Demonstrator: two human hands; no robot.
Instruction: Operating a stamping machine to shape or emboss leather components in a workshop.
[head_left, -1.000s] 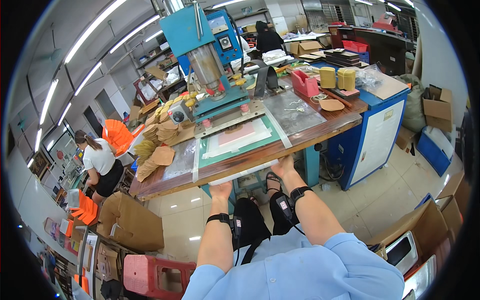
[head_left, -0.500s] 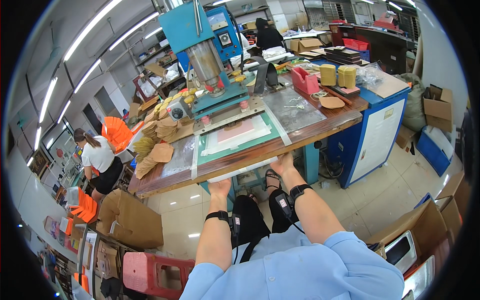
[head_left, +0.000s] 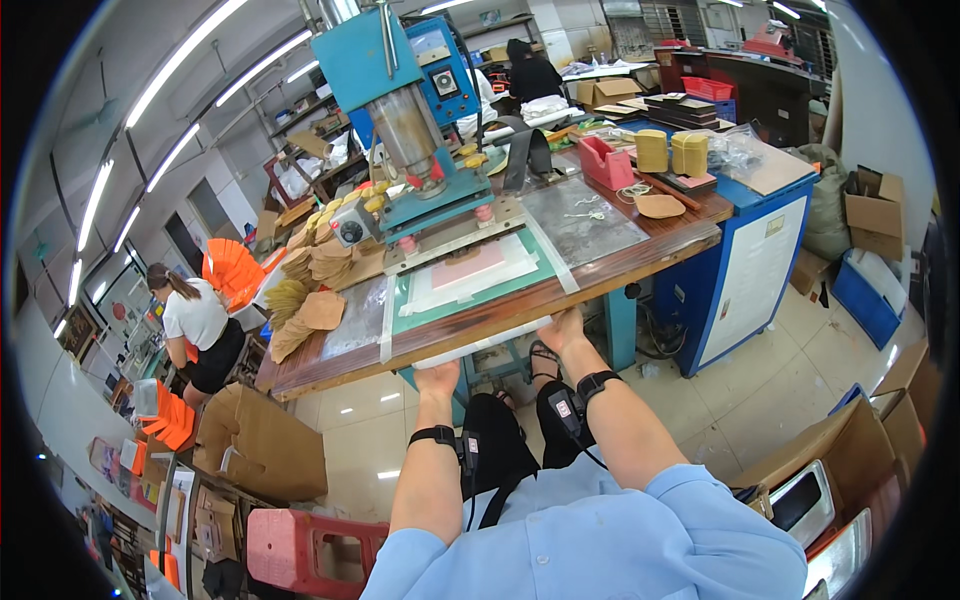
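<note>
A pale white bar (head_left: 490, 342) runs below the front edge of the wooden worktable (head_left: 590, 285). My left hand (head_left: 437, 378) grips its left end and my right hand (head_left: 563, 330) its right end, the fingers partly hidden by the bar and table edge. Above the tabletop stands a teal press (head_left: 410, 130) with a flat plate at its lower end. Under and in front of that plate, a pink sheet (head_left: 470, 272) with a brown patch lies on white sheeting. A green mat (head_left: 540, 255), taped at its sides, is beneath the sheeting.
Stacked tan pieces (head_left: 310, 310) lie left of the press. A pink tape dispenser (head_left: 605, 163) and yellow spools (head_left: 652, 152) sit at the right, near a blue cabinet (head_left: 750, 270). A red stool (head_left: 300, 545) stands low left; a co-worker (head_left: 200, 320) sits far left.
Both hands stay on the white bar. The view has shifted slightly, and more of the brown patch on the pink sheet shows below the press.
</note>
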